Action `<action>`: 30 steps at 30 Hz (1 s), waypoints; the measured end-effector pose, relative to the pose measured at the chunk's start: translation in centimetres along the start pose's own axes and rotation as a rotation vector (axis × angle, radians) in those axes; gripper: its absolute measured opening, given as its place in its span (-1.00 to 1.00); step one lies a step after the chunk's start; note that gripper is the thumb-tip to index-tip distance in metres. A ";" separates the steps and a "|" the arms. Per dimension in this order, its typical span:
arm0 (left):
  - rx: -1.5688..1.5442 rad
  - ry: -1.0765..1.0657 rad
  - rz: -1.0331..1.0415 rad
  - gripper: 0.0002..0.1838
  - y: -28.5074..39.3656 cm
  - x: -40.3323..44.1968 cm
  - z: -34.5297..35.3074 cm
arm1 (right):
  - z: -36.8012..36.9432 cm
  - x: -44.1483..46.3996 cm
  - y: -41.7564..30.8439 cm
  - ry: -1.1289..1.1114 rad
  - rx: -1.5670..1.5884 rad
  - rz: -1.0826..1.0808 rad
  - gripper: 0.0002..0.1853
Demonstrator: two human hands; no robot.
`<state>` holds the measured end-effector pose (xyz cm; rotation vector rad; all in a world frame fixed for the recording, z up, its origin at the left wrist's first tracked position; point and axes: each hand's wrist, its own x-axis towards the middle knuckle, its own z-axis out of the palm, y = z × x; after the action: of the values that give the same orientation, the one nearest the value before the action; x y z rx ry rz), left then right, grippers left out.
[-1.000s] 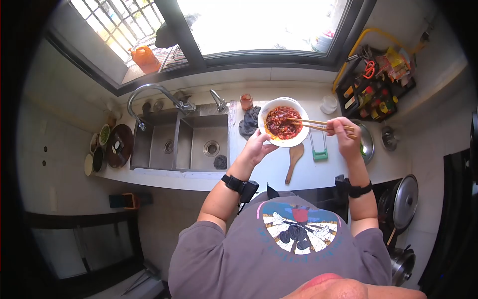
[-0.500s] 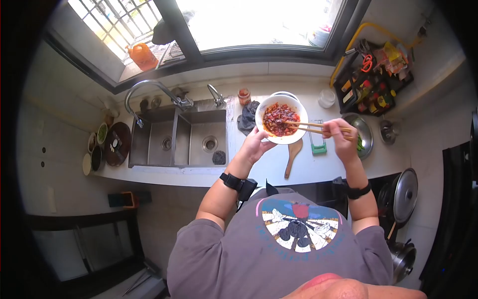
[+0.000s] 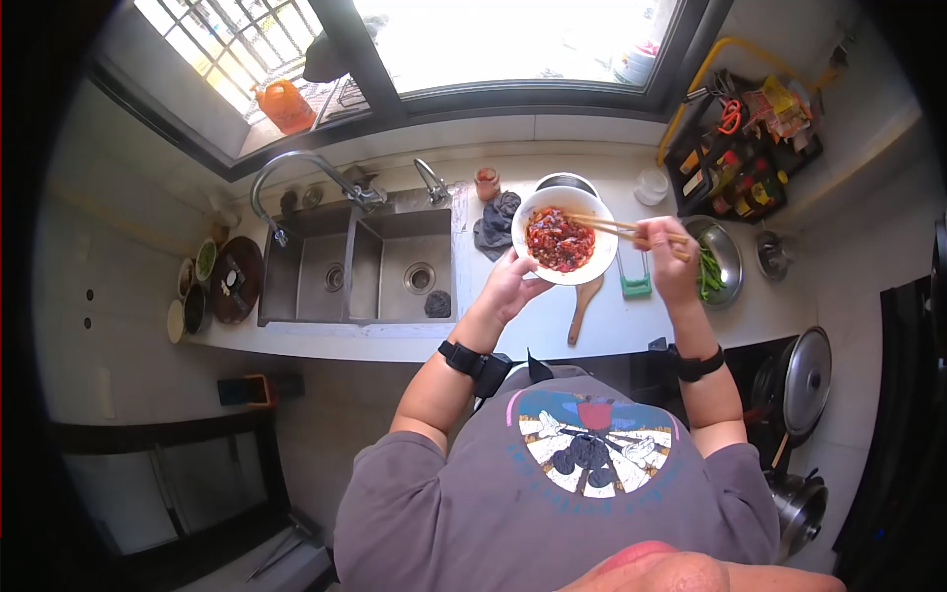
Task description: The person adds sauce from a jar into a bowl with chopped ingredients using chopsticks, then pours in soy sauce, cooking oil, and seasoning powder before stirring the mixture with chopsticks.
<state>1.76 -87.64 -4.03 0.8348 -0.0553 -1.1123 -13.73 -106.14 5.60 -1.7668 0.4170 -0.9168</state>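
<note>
My left hand (image 3: 510, 286) grips the lower left rim of a white bowl (image 3: 603, 259) and holds it tilted above the counter. Red, chunky chopped food in a glossy sauce (image 3: 559, 240) lies inside. A pair of wooden chopsticks (image 3: 617, 225) is pinched in my right hand (image 3: 670, 261), their tips in the upper part of the food. Below the bowl lies a wooden spatula (image 3: 581, 314), its upper end partly covered. Close to my right hand are a green-handled peeler-like tool (image 3: 636, 286) and a metal bowl of green vegetables (image 3: 708, 274).
A double sink (image 3: 400, 261) with a curved faucet (image 3: 258, 202) is at the left. Behind the bowl stand a jar of red sauce (image 3: 487, 185) and a crumpled dark cloth (image 3: 496, 232). A bottle rack (image 3: 740, 178) fills the back right corner; a pan lid (image 3: 809, 378) is at the right.
The chopstick tips have moved up in the bowl, and my right hand has shifted slightly left. The food looks rearranged. My left hand keeps its grip on the bowl.
</note>
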 end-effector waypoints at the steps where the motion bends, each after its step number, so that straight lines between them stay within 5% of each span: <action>1: 0.002 0.007 -0.006 -0.46 0.0 0.0 0.0 | 0.3 -0.3 0.5 -0.131 0.008 -0.025 -0.75; 7: -0.022 0.007 -0.004 -0.45 0.2 -0.6 -0.3 | -0.3 -1.5 -3.9 -0.391 0.019 -0.061 -0.77; 14: -0.005 -0.013 -0.003 -0.43 1.0 -1.3 0.7 | -1.8 0.4 -3.0 -0.031 0.020 -0.080 -0.76; 18: -0.019 -0.055 -0.004 -0.45 1.3 -1.2 1.1 | -0.8 -0.3 -2.6 -0.238 0.095 -0.022 -0.74; 23: -0.038 -0.082 -0.024 -0.46 1.3 -1.4 0.8 | -1.0 1.1 -1.9 -0.059 0.108 -0.053 -0.75; 25: -0.045 -0.092 -0.036 -0.46 1.5 -1.3 0.8 | -1.3 0.9 -1.6 -0.269 0.204 0.026 -0.73; 30: -0.015 -0.082 -0.004 -0.46 1.7 -2.0 1.2 | -3.7 0.2 -4.9 -0.337 0.231 0.053 -0.73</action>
<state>1.61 -86.35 -1.44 0.7765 -0.1136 -1.1494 -17.12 -106.78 10.71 -1.6485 0.1326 -0.5882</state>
